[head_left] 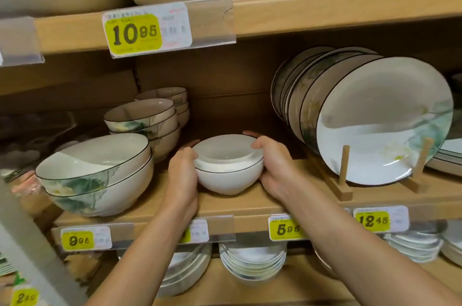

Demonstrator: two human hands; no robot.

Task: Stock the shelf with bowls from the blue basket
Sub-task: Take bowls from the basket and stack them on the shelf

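Head camera view, looking forward and down into a wooden store shelf (250, 205). The placing step is in hand: two white bowls (228, 165), seemingly nested and each with a thin dark rim line, sit near the front edge of the middle shelf board, about midway along its visible length. Their base looks to be touching the board, though whether the weight is fully down cannot be told.

The left hand (183, 173) cups the bowls' left side and the right hand (275, 165) cups the right. On both hands the fingers (250, 133) curl round the far side of the rim, and the right thumb lies on the near rim, so both hands grip the bowls.

Just to the left stands a stack of large green-painted bowls (95, 173). To the right, plates (385, 120) lean upright in a wooden rack (343, 180). A yellow price tag (283, 229) hangs on the board's front edge below the right wrist.

The blue basket is out of view. The next move likely calls for sliding the bowls back toward the rear wall, between the large bowls and the rack, then letting go gently so nothing knocks.
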